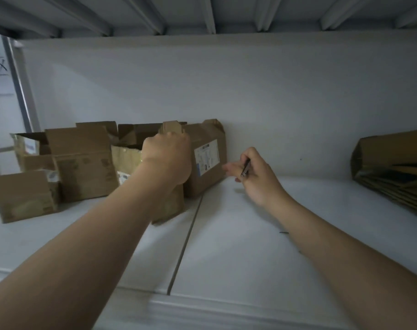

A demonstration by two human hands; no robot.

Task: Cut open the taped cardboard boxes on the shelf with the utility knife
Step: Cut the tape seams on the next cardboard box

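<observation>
at the far left of the white shelf point(250, 246) a small closed box point(24, 196) sits in front, with an open box point(81, 163) behind it, flaps up, and a taped open box point(125, 156) beside that; their insides are too dark to make out. the left hand point(167, 158) reaches in over the shelf with its fingers point(179, 136) curled tight over the upright flap point(171, 128) of a tall box point(170, 206), clamped on the cardboard. the wrist and forearm hide most of this box, so its top and any tape on it cannot be seen. just to its right stands the labelled box point(210, 182), near the back wall, its top crumpled and a white label point(207, 157) on its near face with print too small to read. the right hand point(257, 177) is just right of that box, low over the shelf, pinching the utility knife point(245, 168) between thumb and curled fingers, while its other fingers stretch out towards the box's lower right edge; whether they touch it cannot be told. the knife shows only as a slim dark bar with a metal glint, its blade not discernible. well apart, at the right edge, a stack of flattened cardboard point(393, 167) leans, cut off by the frame.
</observation>
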